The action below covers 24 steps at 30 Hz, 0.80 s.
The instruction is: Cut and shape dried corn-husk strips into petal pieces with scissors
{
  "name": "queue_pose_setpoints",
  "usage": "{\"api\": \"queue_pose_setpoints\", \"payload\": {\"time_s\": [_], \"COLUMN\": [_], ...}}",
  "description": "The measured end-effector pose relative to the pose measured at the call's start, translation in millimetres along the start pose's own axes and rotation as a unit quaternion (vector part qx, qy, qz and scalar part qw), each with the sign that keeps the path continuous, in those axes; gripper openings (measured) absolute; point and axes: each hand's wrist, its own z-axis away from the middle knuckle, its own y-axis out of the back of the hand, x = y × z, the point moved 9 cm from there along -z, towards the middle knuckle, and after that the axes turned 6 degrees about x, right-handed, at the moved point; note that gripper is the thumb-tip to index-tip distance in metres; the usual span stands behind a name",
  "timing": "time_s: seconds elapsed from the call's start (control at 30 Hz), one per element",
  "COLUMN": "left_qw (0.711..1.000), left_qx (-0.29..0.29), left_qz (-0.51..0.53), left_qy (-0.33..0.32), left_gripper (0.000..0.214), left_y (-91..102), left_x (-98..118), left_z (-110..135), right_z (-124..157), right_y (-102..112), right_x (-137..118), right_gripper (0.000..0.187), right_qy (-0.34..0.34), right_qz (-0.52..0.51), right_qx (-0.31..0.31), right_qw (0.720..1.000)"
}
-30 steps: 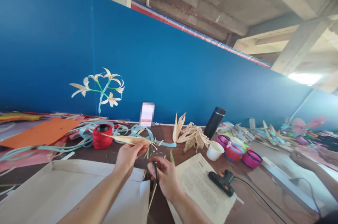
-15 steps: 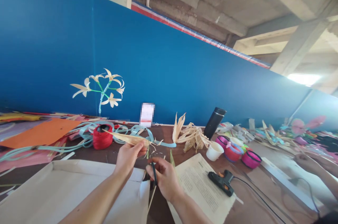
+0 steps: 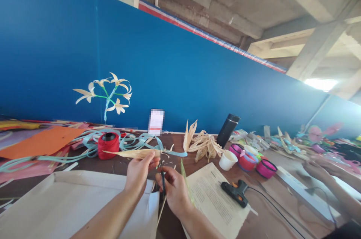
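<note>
Pinched between the fingers of my left hand point(image 3: 141, 169) is a pale dried corn husk point(image 3: 131, 153), its pointed tip reaching left in front of a red spool of twine point(image 3: 108, 145). My right hand point(image 3: 173, 184) is closed on dark-handled scissors point(image 3: 163, 179), whose blades point up at the husk's right end. Whether the blades are apart I cannot make out. Small pale scraps lie on the table just behind the scissors. A bunch of dried husks point(image 3: 207, 145) rests farther back, and a flower spray point(image 3: 108, 98) made of pale petals stands at the left.
A white box point(image 3: 93, 177) is at front left. Right of my hands lie a printed sheet point(image 3: 208, 194) and a corded glue gun point(image 3: 235, 192). Behind stand a white cup point(image 3: 228, 160), pink-and-black containers point(image 3: 266, 168) and a black bottle point(image 3: 228, 130). Another person's hands point(image 3: 318, 171) are at right.
The husk has turned to lie more level, its tip lower and farther left. My hands stay close together at the scissors. The other person's hands have shifted left.
</note>
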Motion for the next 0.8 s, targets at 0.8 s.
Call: {"api": "queue_pose_setpoints", "payload": {"time_s": [0.8], "left_qw": [0.991], "left_qx": [-0.058], "left_qz": [-0.118], "left_qy": [0.014], "left_gripper": [0.031], "left_y": [0.8], "left_x": [6.7], "left_z": [-18.8], "right_z": [1.3], "right_y": [-1.2], "right_x": [1.9], "right_gripper": [0.029], "right_qy": [-0.036], "right_qz": [-0.06], "right_qx": [-0.044], "right_qw": [0.997]}}
